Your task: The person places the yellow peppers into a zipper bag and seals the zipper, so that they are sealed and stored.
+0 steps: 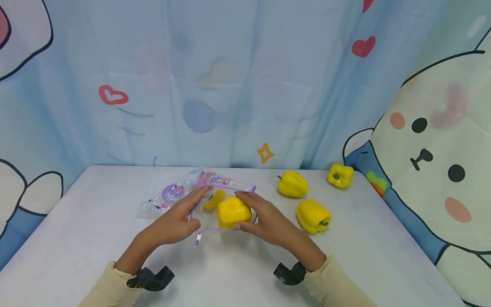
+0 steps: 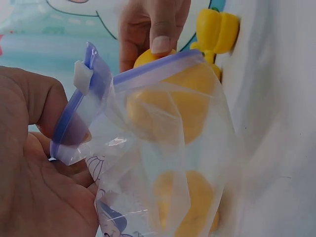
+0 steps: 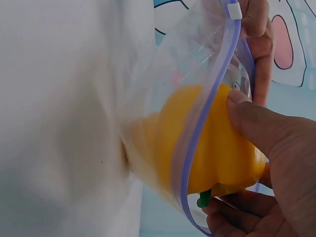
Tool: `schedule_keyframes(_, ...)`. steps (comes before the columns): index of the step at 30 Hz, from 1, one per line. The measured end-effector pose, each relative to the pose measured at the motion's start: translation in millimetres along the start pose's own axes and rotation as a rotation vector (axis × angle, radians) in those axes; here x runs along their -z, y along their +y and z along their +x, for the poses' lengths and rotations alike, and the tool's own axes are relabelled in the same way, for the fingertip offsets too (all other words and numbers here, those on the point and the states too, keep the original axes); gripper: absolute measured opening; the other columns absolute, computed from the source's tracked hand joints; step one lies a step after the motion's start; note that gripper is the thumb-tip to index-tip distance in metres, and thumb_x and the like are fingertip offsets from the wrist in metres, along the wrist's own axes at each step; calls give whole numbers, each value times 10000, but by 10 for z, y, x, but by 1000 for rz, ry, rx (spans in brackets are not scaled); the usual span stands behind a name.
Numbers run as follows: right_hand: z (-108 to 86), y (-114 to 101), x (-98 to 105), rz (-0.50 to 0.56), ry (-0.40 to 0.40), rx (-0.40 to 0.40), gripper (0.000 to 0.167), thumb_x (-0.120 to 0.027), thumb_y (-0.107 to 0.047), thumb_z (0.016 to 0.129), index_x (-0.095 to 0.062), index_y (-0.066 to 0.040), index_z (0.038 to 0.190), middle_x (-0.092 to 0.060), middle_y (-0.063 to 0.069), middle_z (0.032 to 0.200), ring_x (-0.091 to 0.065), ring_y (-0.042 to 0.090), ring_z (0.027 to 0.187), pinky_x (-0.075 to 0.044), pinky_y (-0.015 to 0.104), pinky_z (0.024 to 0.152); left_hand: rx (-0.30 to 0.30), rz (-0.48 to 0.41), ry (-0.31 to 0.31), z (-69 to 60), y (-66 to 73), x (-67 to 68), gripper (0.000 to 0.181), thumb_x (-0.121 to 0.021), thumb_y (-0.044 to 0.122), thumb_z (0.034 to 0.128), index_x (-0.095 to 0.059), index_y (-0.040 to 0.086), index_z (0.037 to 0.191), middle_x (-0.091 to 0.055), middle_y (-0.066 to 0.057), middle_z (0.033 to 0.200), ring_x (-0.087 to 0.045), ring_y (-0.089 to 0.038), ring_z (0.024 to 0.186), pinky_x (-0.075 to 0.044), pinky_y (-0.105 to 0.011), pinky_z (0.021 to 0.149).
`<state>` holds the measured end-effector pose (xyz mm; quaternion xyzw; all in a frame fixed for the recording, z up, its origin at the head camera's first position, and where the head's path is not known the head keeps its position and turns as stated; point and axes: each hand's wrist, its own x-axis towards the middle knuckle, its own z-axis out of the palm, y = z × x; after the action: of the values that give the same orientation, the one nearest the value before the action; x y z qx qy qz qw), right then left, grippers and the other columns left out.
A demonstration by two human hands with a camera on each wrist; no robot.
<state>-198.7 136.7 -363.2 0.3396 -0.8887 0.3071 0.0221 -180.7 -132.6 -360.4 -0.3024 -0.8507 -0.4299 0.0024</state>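
- Head view: at mid-frame, the right grip (image 1: 268,215) pinches a yellow pepper (image 1: 233,212) at the mouth of a clear zip bag (image 1: 184,192); the left grip (image 1: 174,224) is at the bag's left side. Three loose peppers (image 1: 293,184) lie right of centre on the tabletop (image 1: 376,238).
- Left wrist view: far left, the left grip seems to pinch the purple rim (image 2: 69,116), though the film muddles finger contact. Another pepper (image 2: 190,205) shows inside, bottom of frame. Best keep that rim stretched wide.
- Right wrist view: the held pepper sits partly past the rim at centre, green stem (image 3: 204,198) below; clearing the rim before letting go should prevent snagging.
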Motion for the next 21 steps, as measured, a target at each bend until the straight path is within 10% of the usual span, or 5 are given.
schedule_keyframes(21,18,59,-45,-32,-21,-33,746,-743,-266,851,-381,-98,1482,-425,76,1466,-522,183,1143,-455,378,1002,14,21,-13,9,-19,-49,795,-547,-3,794,-272,77,1536,-236,-83,1586,-237,-297,1435,-301,-496,1091)
